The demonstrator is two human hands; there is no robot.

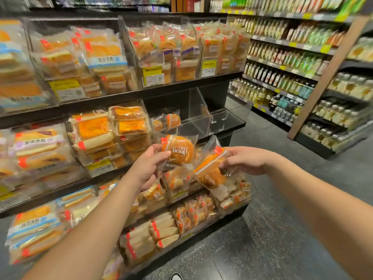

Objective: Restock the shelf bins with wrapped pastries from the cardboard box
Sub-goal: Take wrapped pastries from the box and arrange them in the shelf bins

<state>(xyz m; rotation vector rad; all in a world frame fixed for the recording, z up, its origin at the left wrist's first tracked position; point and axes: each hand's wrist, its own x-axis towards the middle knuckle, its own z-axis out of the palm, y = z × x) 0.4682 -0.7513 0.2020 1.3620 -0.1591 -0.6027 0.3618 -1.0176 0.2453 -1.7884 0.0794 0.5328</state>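
Pastry in left hand: a round wrapped pastry, golden brown in a clear wrapper with white lettering and a red corner tab, held upright with its face toward the camera, in front of the middle shelf.
Pastry in right hand: a second wrapped pastry, tilted with its red strip toward the upper right, just right of the first and slightly lower; the two wrappers look to overlap or touch at their edges.
Left hand: the left hand pinches the first pastry's lower left wrapper edge between thumb and curled fingers.
Right hand: the right hand grips the second pastry's right side, fingertips curled onto the wrapper.
Target bin: a clear bin on the middle shelf, just above and beyond both hands, holds only two matching pastries at its left; the bin to its right appears empty.
Doing the step well: likely best to place one pastry at a time, upright and label outward beside the two already there, holding the wrapper and not squeezing the bread.
Cardboard box: not in view.
Surroundings: packed bins of sliced cakes to the left, above and below; bottles on the far right shelves.
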